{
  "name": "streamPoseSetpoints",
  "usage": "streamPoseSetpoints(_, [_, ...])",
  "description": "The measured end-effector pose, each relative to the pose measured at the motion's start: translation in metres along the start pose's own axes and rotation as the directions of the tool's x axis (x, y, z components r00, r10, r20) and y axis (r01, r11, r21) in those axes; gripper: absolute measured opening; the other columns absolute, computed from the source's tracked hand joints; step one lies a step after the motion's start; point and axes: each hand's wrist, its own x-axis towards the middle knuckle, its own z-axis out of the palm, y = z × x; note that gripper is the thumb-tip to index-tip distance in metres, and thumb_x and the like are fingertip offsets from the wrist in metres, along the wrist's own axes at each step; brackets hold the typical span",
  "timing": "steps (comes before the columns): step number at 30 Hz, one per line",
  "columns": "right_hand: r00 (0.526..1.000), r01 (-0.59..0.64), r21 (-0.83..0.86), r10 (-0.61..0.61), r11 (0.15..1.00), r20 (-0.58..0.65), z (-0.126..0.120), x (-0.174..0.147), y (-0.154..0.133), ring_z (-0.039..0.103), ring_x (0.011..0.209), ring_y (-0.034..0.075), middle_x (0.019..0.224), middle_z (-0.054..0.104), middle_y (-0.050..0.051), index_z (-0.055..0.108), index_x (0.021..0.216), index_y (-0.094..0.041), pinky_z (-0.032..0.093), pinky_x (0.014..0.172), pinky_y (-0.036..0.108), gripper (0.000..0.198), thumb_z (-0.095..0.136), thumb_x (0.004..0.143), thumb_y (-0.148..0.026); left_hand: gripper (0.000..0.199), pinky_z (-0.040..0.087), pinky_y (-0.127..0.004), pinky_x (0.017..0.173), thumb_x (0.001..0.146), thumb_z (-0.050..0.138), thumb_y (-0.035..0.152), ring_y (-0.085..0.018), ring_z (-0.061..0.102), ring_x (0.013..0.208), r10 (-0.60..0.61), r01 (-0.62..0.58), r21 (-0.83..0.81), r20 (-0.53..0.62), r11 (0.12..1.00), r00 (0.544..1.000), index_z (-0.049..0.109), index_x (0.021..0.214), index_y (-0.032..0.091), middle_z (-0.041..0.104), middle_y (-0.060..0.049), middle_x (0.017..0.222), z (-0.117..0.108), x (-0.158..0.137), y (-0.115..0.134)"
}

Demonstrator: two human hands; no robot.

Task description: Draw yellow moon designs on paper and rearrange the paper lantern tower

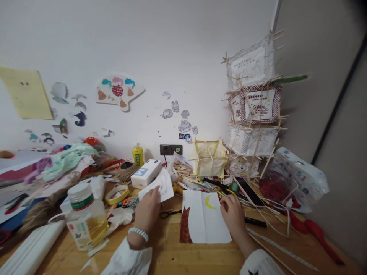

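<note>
My left hand [147, 210] grips a loose white sheet of paper [165, 187] with faint drawn shapes, its fingers over the near edge. The sheet is raised at a slant beside a white box. In front of me a creased white paper [196, 219] lies flat on the table, bearing a yellow crescent moon [210, 202] and a dark red-brown jagged shape [185, 229] along its left side. At that paper's right edge rests my right hand [233, 213], fingers curled together; whatever may be between them is hidden.
A bottle of yellowish liquid [86, 217], a tape roll [117, 194] and a white tissue box [146, 173] stand left. Behind are a yellow stick-framed lantern [210, 158] and a tall tiered stick structure [252, 103]. A phone [249, 191] and a black pen [255, 222] lie right.
</note>
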Motion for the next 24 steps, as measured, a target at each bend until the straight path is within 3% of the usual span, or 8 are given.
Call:
streamPoseSetpoints(4, [0.998, 0.050, 0.007, -0.050, 0.999, 0.024, 0.007, -0.004, 0.000, 0.055, 0.096, 0.024, 0.100, 0.064, 0.009, 0.063, 0.096, -0.019, 0.043, 0.086, 0.040, 0.030, 0.045, 0.074, -0.010, 0.051, 0.044, -0.030, 0.077, 0.080, 0.040, 0.004, -0.022, 0.057, 0.099, 0.076, -0.076, -0.004, 0.108, 0.997, 0.991, 0.042, 0.129, 0.015, 0.059, -0.012, 0.115, 0.020, -0.006, 0.023])
streamPoseSetpoints(7, [0.985, 0.119, 0.037, -0.122, 0.992, 0.120, 0.011, -0.007, -0.001, 0.053, 0.107, 0.026, 0.114, 0.063, 0.009, 0.061, 0.111, -0.019, 0.040, 0.094, 0.042, 0.038, 0.047, 0.076, -0.013, 0.048, 0.044, -0.031, 0.078, 0.078, 0.041, 0.001, -0.022, 0.056, 0.098, 0.096, -0.097, 0.000, 0.139, 0.995, 0.986, 0.050, 0.122, 0.017, 0.061, -0.011, 0.111, 0.026, -0.007, 0.029])
streamPoseSetpoints(12, [0.940, 0.134, 0.104, -0.160, 0.986, 0.301, 0.007, -0.009, -0.010, 0.055, 0.102, 0.025, 0.107, 0.067, 0.007, 0.064, 0.109, -0.021, 0.041, 0.091, 0.041, 0.035, 0.049, 0.078, -0.013, 0.030, 0.043, -0.032, 0.078, 0.084, 0.037, 0.006, -0.024, 0.057, 0.095, 0.033, -0.035, 0.019, 0.076, 0.999, 0.997, 0.061, 0.099, 0.015, 0.063, -0.011, 0.103, 0.011, 0.002, 0.010])
streamPoseSetpoints(17, [0.912, 0.149, 0.176, -0.204, 0.973, 0.357, -0.001, -0.008, -0.021, 0.055, 0.096, 0.024, 0.100, 0.068, 0.008, 0.067, 0.102, -0.021, 0.042, 0.087, 0.039, 0.032, 0.051, 0.076, -0.012, 0.041, 0.044, -0.035, 0.076, 0.086, 0.028, 0.004, -0.025, 0.059, 0.091, -0.120, 0.124, 0.052, -0.072, 0.991, 0.990, 0.051, 0.119, 0.009, 0.060, -0.018, 0.110, -0.003, 0.005, -0.015])
streamPoseSetpoints(20, [0.902, 0.149, 0.243, -0.232, 0.959, 0.364, -0.003, -0.008, -0.026, 0.055, 0.096, 0.023, 0.100, 0.068, 0.006, 0.066, 0.103, -0.022, 0.041, 0.089, 0.038, 0.034, 0.052, 0.075, -0.011, 0.045, 0.044, -0.033, 0.077, 0.086, 0.028, 0.003, -0.024, 0.059, 0.093, -0.097, 0.105, 0.065, -0.122, 0.992, 0.988, 0.050, 0.124, 0.012, 0.060, -0.017, 0.113, 0.000, 0.004, -0.018])
streamPoseSetpoints(24, [0.890, 0.142, 0.327, -0.265, 0.934, 0.371, -0.006, -0.010, -0.035, 0.054, 0.099, 0.023, 0.101, 0.068, 0.006, 0.067, 0.100, -0.022, 0.039, 0.092, 0.038, 0.034, 0.053, 0.071, -0.009, 0.048, 0.045, -0.035, 0.080, 0.083, 0.028, 0.000, -0.026, 0.059, 0.095, -0.041, 0.048, 0.078, -0.094, 0.996, 0.995, 0.053, 0.123, 0.013, 0.059, -0.016, 0.116, 0.008, 0.005, -0.016])
